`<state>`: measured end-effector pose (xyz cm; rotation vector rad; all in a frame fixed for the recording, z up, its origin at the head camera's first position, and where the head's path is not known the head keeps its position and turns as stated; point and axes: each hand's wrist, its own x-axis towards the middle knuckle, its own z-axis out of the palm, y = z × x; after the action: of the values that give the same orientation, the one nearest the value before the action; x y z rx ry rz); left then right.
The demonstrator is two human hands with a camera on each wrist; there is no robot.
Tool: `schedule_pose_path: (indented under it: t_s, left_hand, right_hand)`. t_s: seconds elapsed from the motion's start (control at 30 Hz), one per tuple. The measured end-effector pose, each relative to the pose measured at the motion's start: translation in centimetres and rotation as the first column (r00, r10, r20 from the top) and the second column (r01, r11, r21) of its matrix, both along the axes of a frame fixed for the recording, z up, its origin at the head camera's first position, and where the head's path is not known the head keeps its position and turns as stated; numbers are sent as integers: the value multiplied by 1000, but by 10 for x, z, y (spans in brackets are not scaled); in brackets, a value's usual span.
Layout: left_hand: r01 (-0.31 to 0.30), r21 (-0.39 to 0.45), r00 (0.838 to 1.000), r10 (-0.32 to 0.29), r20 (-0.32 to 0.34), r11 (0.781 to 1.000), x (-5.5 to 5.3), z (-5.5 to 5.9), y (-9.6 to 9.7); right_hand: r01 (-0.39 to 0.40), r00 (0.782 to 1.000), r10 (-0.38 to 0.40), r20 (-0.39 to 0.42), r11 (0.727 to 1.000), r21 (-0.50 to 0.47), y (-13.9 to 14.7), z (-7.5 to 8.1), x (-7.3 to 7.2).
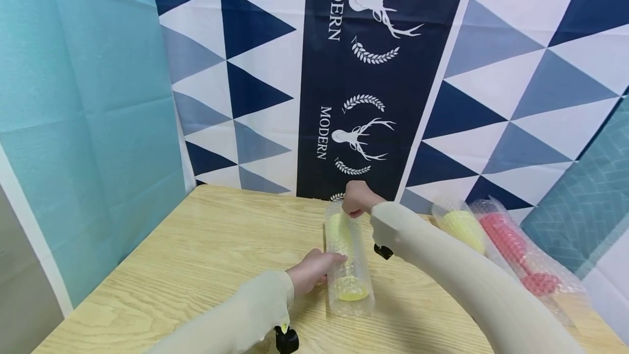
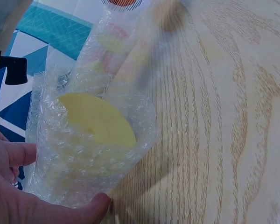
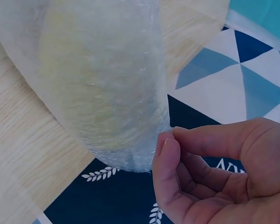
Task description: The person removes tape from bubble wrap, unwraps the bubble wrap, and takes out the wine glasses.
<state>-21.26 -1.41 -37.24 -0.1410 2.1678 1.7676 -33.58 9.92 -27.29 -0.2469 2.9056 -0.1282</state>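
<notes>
A yellow object with a flat round end (image 2: 100, 119), its exact kind unclear, lies inside a clear bubble wrap sleeve (image 1: 369, 288) near the table's middle. My left hand (image 1: 312, 269) grips the wrapped object from the left side, thumb on top. The left wrist view shows that hand's thumb and fingers (image 2: 23, 154) around the wrap near the round end. At the far end, my right hand (image 1: 360, 199) pinches the wrap's edge between thumb and index finger. In the right wrist view, the pinched corner of the bubble wrap (image 3: 126, 158) is beside the fingertips (image 3: 169, 151).
To the right, a yellow object in bubble wrap (image 1: 464, 229) and a red one in bubble wrap (image 1: 506, 242) lie side by side. The wooden table (image 1: 216, 245) meets a patterned curtain (image 1: 265, 124) at the back and a teal cloth (image 1: 98, 124) on the left.
</notes>
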Motion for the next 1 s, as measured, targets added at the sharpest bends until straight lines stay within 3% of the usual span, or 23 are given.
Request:
schedule_pose_path:
  t_s: [0.13, 0.23, 0.4, 0.57, 0.8, 1.0]
  left_hand:
    - [-3, 5, 1000, 3, -1, 1000, 1, 1, 0]
    - [-4, 7, 1000, 4, 2, 1000, 2, 1, 0]
    - [-7, 7, 1000, 7, 2, 1000, 3, 2, 0]
    - [-9, 7, 1000, 9, -6, 1000, 3, 1, 1]
    - [1, 16, 1000, -1, -11, 1000, 3, 0, 0]
    - [-2, 28, 1000, 3, -15, 1000, 3, -1, 0]
  right_hand:
    - [20, 1000, -19, 15, 998, -68, 6, -1, 1]
    - [80, 996, -74, 42, 979, -189, 10, -3, 2]
    - [177, 983, -147, 108, 909, -378, 16, -6, 3]
    - [226, 972, -171, 160, 861, -456, 20, -8, 4]
    - [288, 954, -183, 236, 769, -570, 28, -13, 7]
    - [315, 942, -159, 295, 720, -618, 37, -17, 9]
